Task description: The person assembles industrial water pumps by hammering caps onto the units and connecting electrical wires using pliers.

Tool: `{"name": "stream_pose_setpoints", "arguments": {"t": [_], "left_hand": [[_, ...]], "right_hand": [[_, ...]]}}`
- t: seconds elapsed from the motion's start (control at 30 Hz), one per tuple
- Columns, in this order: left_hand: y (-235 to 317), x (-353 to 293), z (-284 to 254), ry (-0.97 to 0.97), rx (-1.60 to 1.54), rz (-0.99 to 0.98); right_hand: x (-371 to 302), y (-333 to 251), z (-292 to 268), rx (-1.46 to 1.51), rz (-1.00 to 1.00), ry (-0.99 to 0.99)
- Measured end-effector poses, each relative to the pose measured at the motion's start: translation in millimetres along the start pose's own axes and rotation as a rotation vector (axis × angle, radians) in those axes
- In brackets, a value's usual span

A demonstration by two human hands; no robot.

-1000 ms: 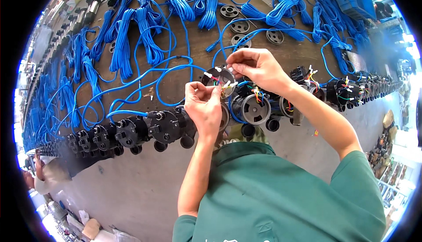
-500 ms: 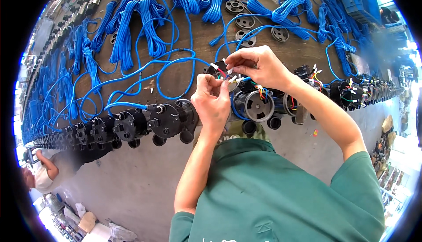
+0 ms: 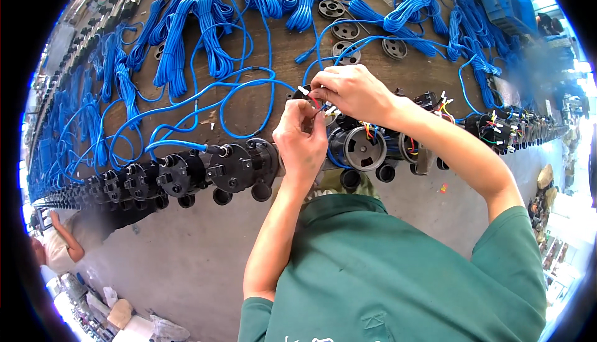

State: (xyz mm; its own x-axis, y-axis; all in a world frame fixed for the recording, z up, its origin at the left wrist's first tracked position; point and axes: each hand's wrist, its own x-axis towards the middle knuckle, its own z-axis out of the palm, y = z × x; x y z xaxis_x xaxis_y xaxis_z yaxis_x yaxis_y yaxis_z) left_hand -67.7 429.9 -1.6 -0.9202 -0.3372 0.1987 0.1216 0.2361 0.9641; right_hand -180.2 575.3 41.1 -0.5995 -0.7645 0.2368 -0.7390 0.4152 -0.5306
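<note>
Right hand (image 3: 357, 93) — nearer left hand (image 3: 301, 143)

Cable bundles (image 3: 211, 37) lie across the tabletop (image 3: 292, 56), left and right of several wheels (image 3: 345, 29); a bin (image 3: 507, 6) stands at the far right. Motor housings (image 3: 233, 171) line the near edge to both sides of the left hand (image 3: 301, 143), with loose cable (image 3: 186, 145) between them and the left bundles.
</note>
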Motion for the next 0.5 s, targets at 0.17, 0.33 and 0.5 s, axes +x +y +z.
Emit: {"name": "stream_pose_setpoints", "arguments": {"t": [0.17,0.33,0.5], "left_hand": [[-5,1,0,0.073,0.02,-0.046],[-7,0,1,0.06,-0.032,-0.096],[-4,-2,0,0.075,-0.071,-0.107]], "right_hand": [[0,-6,-12,0.199,0.083,-0.005],[-4,5,-18,0.305,0.2,-0.137],[-9,23,-8,0.815,0.569,-0.151]]}}
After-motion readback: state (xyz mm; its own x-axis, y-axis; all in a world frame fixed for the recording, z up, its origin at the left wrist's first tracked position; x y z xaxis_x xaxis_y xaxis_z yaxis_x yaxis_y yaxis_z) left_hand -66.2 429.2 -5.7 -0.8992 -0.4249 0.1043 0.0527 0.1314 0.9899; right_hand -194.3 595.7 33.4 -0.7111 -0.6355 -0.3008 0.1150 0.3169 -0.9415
